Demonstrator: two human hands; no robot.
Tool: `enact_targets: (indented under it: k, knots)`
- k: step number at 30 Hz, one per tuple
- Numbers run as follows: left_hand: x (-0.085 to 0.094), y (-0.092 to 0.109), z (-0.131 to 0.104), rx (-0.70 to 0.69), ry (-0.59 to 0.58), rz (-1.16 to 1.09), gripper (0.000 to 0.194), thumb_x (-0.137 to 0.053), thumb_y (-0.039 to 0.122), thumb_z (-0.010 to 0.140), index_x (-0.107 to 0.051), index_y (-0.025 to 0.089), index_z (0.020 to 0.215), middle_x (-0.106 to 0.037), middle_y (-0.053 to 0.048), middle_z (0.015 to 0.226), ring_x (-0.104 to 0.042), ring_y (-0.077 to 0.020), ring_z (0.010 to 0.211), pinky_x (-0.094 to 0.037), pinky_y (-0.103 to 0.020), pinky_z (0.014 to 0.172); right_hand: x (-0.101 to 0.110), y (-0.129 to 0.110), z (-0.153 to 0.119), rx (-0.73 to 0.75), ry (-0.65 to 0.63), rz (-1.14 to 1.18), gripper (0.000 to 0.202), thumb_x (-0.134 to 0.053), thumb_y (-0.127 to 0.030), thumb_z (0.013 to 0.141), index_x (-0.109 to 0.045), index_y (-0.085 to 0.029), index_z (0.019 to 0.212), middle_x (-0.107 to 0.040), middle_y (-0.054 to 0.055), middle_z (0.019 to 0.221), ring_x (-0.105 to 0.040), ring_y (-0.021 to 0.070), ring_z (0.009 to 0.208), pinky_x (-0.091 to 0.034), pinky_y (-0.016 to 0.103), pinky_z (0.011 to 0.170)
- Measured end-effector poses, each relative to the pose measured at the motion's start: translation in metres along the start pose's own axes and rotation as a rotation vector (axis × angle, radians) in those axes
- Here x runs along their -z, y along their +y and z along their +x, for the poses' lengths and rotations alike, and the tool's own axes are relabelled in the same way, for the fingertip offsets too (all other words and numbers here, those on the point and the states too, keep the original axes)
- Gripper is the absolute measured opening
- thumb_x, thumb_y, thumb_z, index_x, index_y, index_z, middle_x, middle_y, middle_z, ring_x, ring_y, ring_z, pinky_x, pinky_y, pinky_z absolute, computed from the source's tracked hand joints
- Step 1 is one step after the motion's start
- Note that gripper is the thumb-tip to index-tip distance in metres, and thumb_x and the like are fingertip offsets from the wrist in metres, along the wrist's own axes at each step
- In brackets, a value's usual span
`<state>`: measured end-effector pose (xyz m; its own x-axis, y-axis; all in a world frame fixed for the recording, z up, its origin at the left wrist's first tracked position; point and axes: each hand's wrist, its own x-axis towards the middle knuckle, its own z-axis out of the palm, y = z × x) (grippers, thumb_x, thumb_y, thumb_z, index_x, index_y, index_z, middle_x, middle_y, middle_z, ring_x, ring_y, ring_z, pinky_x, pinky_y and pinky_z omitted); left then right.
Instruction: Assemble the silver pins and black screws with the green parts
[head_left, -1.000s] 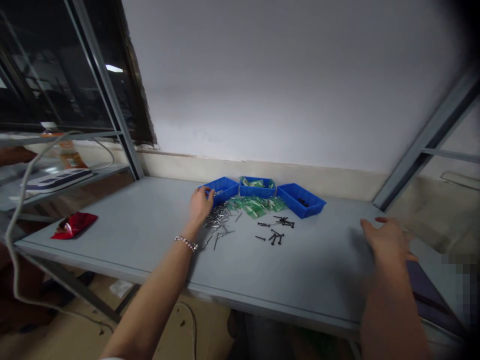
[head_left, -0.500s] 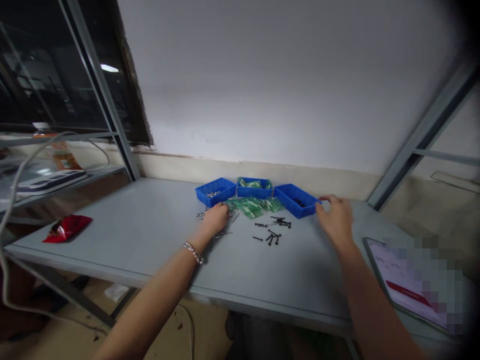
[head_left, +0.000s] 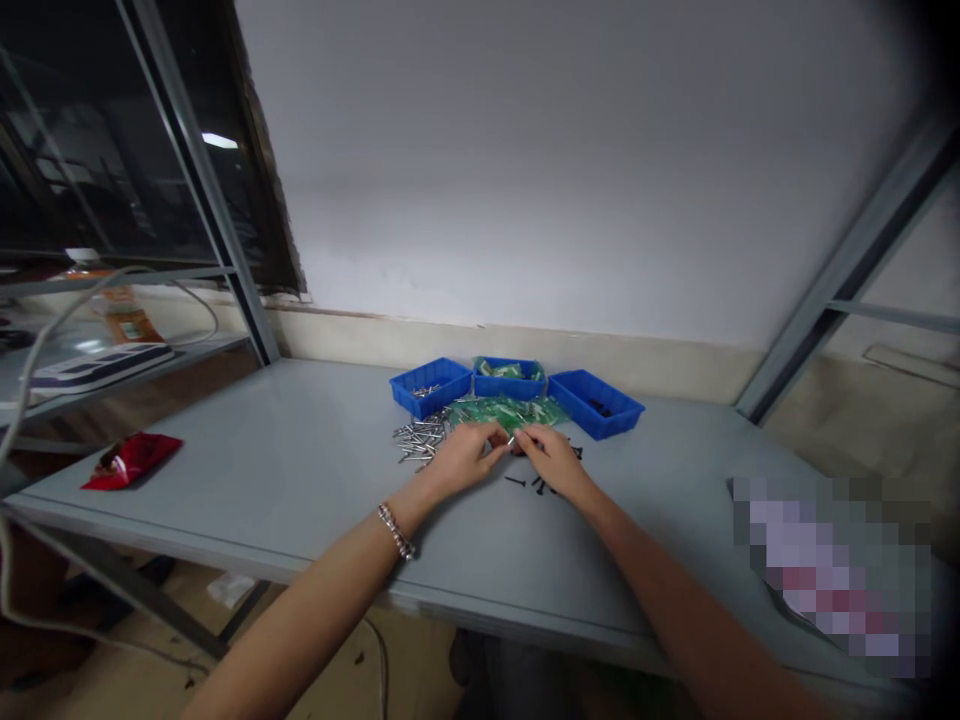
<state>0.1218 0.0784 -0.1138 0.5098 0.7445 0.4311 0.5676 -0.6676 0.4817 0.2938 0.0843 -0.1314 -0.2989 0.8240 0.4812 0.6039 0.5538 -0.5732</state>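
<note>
Both hands have drawn together since half a second ago, the left hand point(head_left: 465, 457) and right hand point(head_left: 553, 458) pinching at green packets point(head_left: 510, 412) just beyond their fingertips, black screws point(head_left: 536, 483) beneath, blue bins point(head_left: 517, 385) farther back.

Shiny metal nails point(head_left: 417, 439); glossy blue plastic trays point(head_left: 598, 403); matt black screws point(head_left: 541, 483); smooth grey table point(head_left: 300, 450).

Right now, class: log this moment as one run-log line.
left hand: at green packets | right hand: over black screws | grip: unclear
</note>
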Motion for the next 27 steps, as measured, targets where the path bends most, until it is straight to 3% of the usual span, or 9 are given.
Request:
enact_targets:
  k: [13,19,27]
  knots:
    - [-0.002,0.004,-0.002,-0.024,-0.028,-0.01,0.018,-0.049,0.03,0.081,-0.06,0.017,0.083,-0.06,-0.003,0.073,-0.048,-0.0125,0.06,-0.035,-0.024,0.06,0.008,-0.009,-0.001,-0.101,-0.104,0.244,0.034,-0.043,-0.039,0.079,-0.043,-0.02,0.051,-0.042,-0.002,0.053,-0.042,0.0126,0.055,-0.032,0.025,0.054]
    - [0.005,0.0,0.002,0.1,0.077,-0.077,0.032,-0.038,0.034,0.086,-0.061,0.014,0.078,-0.059,-0.004,0.071,-0.047,-0.0126,0.059,-0.034,-0.025,0.059,0.016,-0.012,0.0,-0.178,-0.056,0.323,0.029,-0.045,-0.037,0.078,-0.052,-0.019,0.057,-0.049,-0.001,0.056,-0.046,0.0127,0.056,-0.036,0.026,0.055]
    - [0.003,-0.011,0.005,0.254,-0.007,-0.189,0.048,-0.029,0.041,0.087,-0.062,0.014,0.068,-0.06,-0.003,0.066,-0.052,-0.0145,0.064,-0.036,-0.025,0.065,0.018,-0.008,0.0,-0.247,-0.036,0.364,0.021,-0.049,-0.035,0.074,-0.058,-0.019,0.064,-0.053,0.001,0.059,-0.048,0.0138,0.057,-0.035,0.025,0.05]
